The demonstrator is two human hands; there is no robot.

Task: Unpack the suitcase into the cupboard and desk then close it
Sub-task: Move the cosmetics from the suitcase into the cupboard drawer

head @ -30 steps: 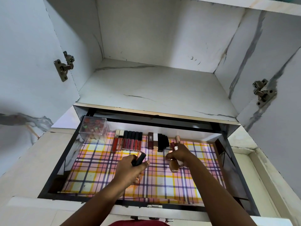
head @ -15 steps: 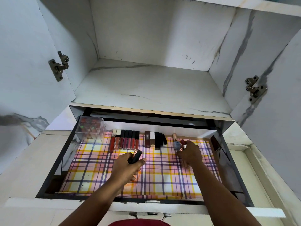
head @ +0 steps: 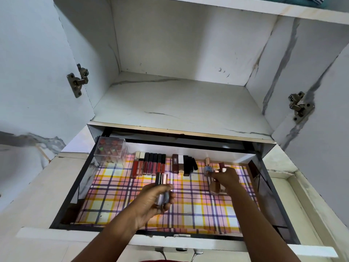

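Observation:
An open drawer (head: 79, 178) lined with pink, yellow and purple check paper sits below a bare cupboard shelf (head: 181, 103). Along its back lie a row of lip gloss tubes (head: 149, 164) and dark lipstick cases (head: 184, 165). My left hand (head: 156, 199) hovers over the drawer's middle, shut on a few cosmetic tubes (head: 161, 179) that stick up from the fist. My right hand (head: 225, 177) reaches to the back right, shut on a small rose-gold lipstick (head: 222, 168) beside a peach tube (head: 207, 161). The suitcase is out of view.
A clear plastic box (head: 111, 149) of small red items stands in the drawer's back left corner. Both cupboard doors are swung open, with hinges at left (head: 78, 80) and right (head: 298, 106). A white ledge (head: 309, 250) runs along the drawer's front.
My right hand has shifted a little toward the drawer's back right corner with the lipstick. My left hand has turned, so its tubes now point upright.

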